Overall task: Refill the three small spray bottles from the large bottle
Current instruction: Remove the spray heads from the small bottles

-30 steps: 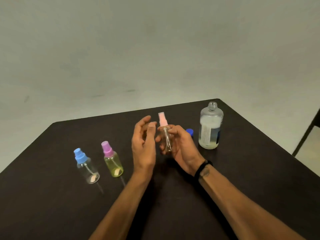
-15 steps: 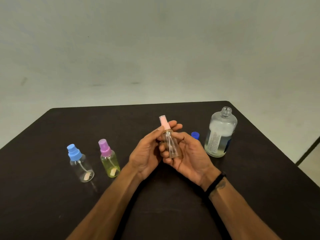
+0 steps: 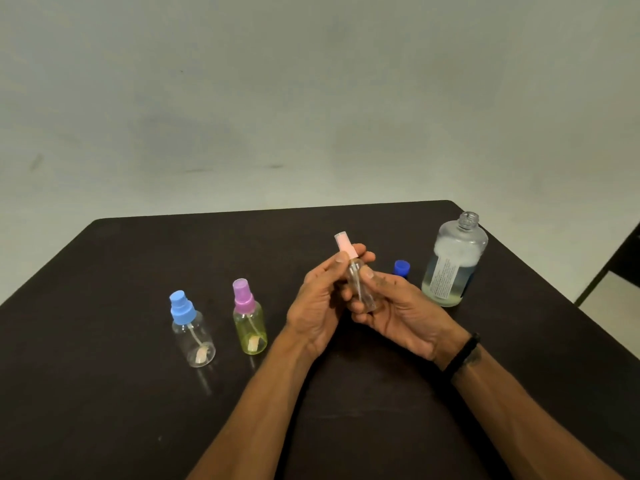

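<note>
Your left hand (image 3: 317, 303) has closed in since a second ago and now pinches the pink spray cap (image 3: 344, 244) of the slim clear bottle (image 3: 362, 289), whose body your right hand (image 3: 398, 310) grips, tilted, above the table (image 3: 104, 410). That table is matte, dark and round-cornered, set before a plain pale wall (image 3: 311, 98). Right of the slim bottle stands the large bottle (image 3: 453, 265), frosted, round-shouldered, uncapped, part-filled with pale liquid. Its blue cap (image 3: 401, 267) lies between them. Left of the slim bottle stand a yellow-tinted bottle (image 3: 250, 323) with a purple sprayer and, farther left, a clear bottle (image 3: 192, 337) with a blue one.
</note>
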Demonstrator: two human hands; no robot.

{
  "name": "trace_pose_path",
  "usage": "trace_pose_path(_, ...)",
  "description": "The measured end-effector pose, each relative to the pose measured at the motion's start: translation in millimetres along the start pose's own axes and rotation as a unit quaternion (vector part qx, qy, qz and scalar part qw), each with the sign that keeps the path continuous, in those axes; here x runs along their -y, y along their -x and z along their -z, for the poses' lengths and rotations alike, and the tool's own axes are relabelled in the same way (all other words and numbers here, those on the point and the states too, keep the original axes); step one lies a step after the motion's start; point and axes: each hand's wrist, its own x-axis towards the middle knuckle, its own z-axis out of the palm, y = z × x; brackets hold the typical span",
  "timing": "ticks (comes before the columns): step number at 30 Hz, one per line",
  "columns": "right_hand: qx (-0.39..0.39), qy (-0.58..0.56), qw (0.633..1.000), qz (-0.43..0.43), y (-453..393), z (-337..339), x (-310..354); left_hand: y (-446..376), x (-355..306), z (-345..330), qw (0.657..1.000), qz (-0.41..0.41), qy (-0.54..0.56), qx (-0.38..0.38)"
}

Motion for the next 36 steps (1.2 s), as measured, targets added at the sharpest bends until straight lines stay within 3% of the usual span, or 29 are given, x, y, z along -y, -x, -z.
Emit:
trace_pose_path(6, -0.022, 0.058, 0.998, 0.031, -1.8, 3.3, -0.4, -3.2, 1.3, 1.2, 0.999, -0.021, -0.024, 0.004)
trace_pose_path(20, -0.025, 0.007, 0.999, 0.026, -2.9, 1.5, 0.0, 0.0, 0.6, -4.8, 1.000, 0.008, -0.026, 0.007)
trace_pose_path(27, -0.024, 0.007, 0.999, 0.040, -5.1, 1.5, -1.1, -2.0, 2.4, -6.6, 0.997, -0.018, -0.072, -0.023)
trace_pose_path(36, -0.038, -0.006, 0.998, 0.044, -4.0, 4.2, 0.7, -2.0, -0.2, -5.7, 0.995, -0.062, -0.040, -0.071)
